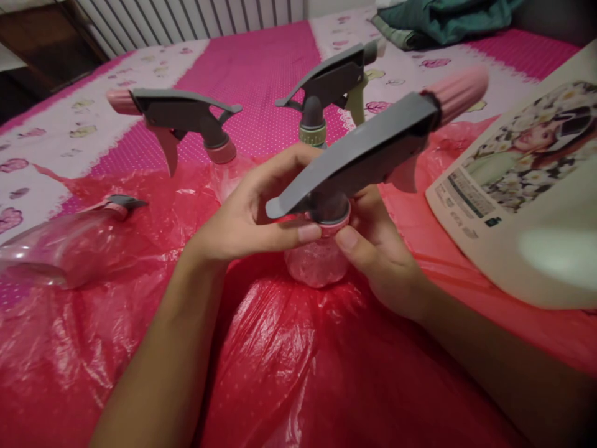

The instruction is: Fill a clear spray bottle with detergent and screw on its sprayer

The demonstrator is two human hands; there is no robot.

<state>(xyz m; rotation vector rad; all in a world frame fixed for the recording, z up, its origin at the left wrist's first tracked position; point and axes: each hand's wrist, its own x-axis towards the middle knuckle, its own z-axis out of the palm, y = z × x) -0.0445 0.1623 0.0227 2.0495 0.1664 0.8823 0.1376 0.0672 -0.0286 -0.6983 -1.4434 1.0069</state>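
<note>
In the middle, a clear spray bottle (317, 264) stands on a red plastic sheet, topped by a grey trigger sprayer (359, 149) with a pink nozzle and pink collar. My left hand (261, 214) is closed round the collar from the left, its thumb lying along the front. From the right, my right hand (387, 255) grips the same collar, thumb tip near the left thumb. Most of the fingers on both hands are hidden behind the sprayer. Its nozzle points to the upper right.
Behind stand a pink-nozzled spray bottle (186, 115) and a green-collared one (321, 93). Another clear bottle (60, 249) lies at left. A large pale jug (527, 236) with a picture label is at right. Red plastic (280, 373) covers a pink patterned bedspread (247, 68); green cloth (448, 22) lies behind.
</note>
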